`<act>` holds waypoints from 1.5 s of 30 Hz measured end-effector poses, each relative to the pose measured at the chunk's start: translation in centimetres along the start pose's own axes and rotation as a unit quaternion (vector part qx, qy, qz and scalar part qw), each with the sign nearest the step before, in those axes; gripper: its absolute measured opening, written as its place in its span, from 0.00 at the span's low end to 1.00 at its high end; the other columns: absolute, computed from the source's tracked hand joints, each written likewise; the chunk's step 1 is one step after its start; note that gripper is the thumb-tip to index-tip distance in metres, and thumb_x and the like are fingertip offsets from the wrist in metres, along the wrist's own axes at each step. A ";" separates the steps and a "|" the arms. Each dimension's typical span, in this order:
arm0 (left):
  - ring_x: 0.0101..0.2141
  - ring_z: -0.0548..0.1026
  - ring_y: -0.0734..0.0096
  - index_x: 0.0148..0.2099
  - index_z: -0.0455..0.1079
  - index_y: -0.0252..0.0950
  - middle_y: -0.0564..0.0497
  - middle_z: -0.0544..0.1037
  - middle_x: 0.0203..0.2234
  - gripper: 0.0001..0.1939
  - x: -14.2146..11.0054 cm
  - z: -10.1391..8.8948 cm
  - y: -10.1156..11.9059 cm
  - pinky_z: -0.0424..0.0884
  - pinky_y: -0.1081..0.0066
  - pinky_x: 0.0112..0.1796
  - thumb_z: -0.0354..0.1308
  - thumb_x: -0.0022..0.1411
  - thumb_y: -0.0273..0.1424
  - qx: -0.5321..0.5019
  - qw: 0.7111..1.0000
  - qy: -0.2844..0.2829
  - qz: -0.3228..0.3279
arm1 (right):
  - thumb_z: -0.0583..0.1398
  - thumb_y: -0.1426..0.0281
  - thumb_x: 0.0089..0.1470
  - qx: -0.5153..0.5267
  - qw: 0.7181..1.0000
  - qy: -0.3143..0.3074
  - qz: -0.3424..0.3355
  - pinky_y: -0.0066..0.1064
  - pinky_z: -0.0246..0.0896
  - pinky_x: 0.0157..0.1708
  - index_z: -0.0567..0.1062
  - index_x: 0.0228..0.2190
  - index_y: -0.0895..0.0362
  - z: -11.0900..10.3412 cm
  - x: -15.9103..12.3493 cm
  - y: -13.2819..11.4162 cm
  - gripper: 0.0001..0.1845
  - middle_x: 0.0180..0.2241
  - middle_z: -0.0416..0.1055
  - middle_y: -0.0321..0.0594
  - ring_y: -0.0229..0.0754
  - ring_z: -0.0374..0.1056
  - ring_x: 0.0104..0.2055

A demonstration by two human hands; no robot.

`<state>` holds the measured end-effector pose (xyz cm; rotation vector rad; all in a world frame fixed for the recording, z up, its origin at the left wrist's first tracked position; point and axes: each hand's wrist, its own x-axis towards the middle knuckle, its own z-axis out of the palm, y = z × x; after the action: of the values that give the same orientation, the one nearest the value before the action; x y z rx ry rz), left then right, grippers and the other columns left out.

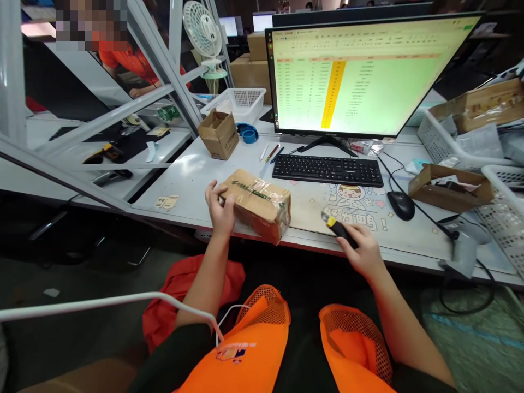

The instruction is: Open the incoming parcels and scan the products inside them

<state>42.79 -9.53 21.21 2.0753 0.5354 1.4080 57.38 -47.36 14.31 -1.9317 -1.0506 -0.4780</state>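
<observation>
A taped brown cardboard box lies near the front edge of the desk, with green print and shiny clear tape on it. At its left end, my left hand rests with the fingers apart, touching the cardboard. My right hand is closed around the black handle of a utility knife with a yellow collar. The knife points up and left, to the right of the box and apart from it. Between knife and box shows a desk mat with cartoon print.
Behind the box are a black keyboard, a monitor and a small open carton. To the right are a mouse, a barcode scanner and an open box. A metal frame stands left; a person in orange is beyond it.
</observation>
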 end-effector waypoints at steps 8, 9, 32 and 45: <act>0.70 0.59 0.43 0.61 0.65 0.40 0.37 0.69 0.61 0.37 -3.2 0.2 3.8 0.60 0.39 0.66 0.49 0.67 0.64 0.010 0.945 -0.163 0.282 | 0.60 0.63 0.68 0.034 0.980 -0.086 -0.178 0.40 0.77 0.40 0.69 0.64 0.54 1.9 3.2 -7.5 0.26 0.46 0.75 0.50 0.49 0.76 0.43; 0.70 0.59 0.41 0.62 0.62 0.42 0.37 0.69 0.61 0.38 -3.7 0.2 3.9 0.60 0.38 0.66 0.58 0.62 0.63 0.020 0.941 -0.163 0.295 | 0.60 0.63 0.68 0.030 0.978 -0.090 -0.184 0.40 0.77 0.39 0.69 0.65 0.55 2.1 3.4 -7.9 0.26 0.45 0.75 0.50 0.49 0.76 0.43; 0.60 0.68 0.46 0.56 0.61 0.44 0.41 0.72 0.54 0.32 -4.4 0.2 5.1 0.66 0.43 0.61 0.70 0.55 0.44 0.053 0.947 -0.127 0.289 | 0.57 0.54 0.68 -0.130 0.991 -0.021 0.030 0.41 0.74 0.44 0.79 0.57 0.57 0.3 5.1 0.0 0.27 0.46 0.76 0.52 0.53 0.75 0.44; 0.60 0.71 0.48 0.58 0.74 0.37 0.35 0.73 0.61 0.44 2.9 -2.1 0.9 0.66 0.49 0.62 0.52 0.61 0.70 0.041 0.954 -0.212 0.206 | 0.61 0.57 0.66 -0.062 0.995 0.063 0.042 0.41 0.71 0.49 0.80 0.56 0.54 -4.8 2.4 -3.8 0.22 0.45 0.78 0.46 0.51 0.76 0.47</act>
<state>41.92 -7.95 24.46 2.5666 -0.0220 1.1007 55.99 -49.11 20.47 -2.0167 -0.8738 -0.6230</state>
